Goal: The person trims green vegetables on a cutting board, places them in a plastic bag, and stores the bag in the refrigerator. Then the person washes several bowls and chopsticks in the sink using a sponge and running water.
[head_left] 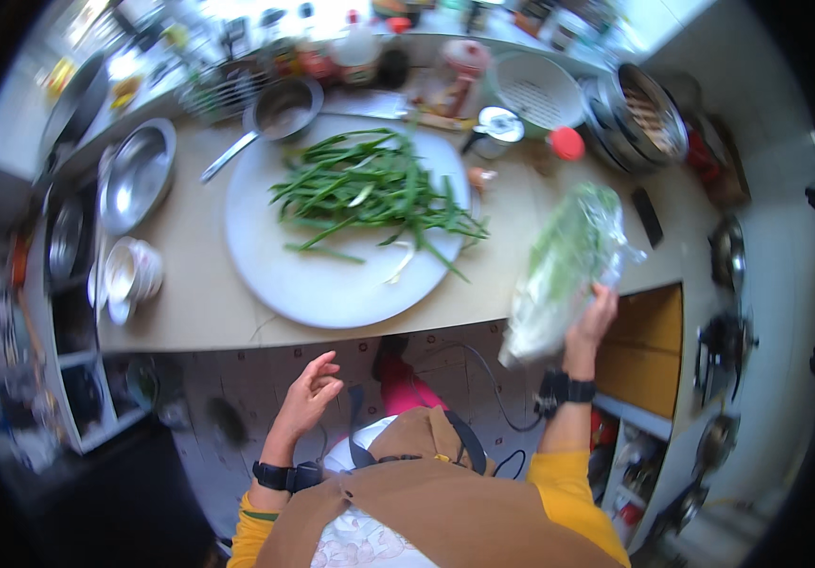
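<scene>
Your right hand [593,318] grips the plastic bag of greens [564,268] over the bench [190,293], while your left hand [310,390] hangs with fingers loosely spread.

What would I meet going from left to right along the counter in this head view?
Stack of white cups → steel bowl → big white round plate with green beans → clear plastic bag of greens, held up by the right hand.

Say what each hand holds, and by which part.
The right hand grips a clear plastic bag of greens along its lower side. The left hand holds nothing.
</scene>
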{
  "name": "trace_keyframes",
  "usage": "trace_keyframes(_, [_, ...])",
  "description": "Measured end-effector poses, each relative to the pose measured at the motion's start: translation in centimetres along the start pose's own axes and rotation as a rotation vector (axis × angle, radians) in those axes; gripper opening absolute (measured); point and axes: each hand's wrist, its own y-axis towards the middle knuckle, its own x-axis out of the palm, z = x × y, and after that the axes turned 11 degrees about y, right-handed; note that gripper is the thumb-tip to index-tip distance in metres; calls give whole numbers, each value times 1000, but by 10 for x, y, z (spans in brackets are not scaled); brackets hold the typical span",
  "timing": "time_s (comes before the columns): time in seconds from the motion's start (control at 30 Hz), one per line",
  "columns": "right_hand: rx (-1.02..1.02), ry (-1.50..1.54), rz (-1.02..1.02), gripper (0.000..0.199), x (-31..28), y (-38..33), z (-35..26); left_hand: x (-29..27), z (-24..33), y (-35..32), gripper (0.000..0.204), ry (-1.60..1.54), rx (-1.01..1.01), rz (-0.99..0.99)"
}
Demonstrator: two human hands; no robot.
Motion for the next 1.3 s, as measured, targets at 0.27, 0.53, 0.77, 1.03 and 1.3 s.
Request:
trace_keyframes(0.27, [14,-305,-412,49,36,-174,-75,7,-104,-119,93,-342,270,189])
trace_keyframes(0.53, [80,-120,-1400,61,44,-469,-125,39,-222,-282,127,-723,506,642])
trace_keyframes(0.77, [-69,103,-2487,78,53,-701,-107,35,-292,-397,77,-1337,935,1125])
trace_keyframes(1.03, [-300,-166,-3066,119,64,-868,-75,-20,-354,-469,80,-1481,895,1472])
trace_keyframes(1.3, [-557,-103,-3143,105,48,-990,-38,-62,-404,-527,83,-1388,575,1974])
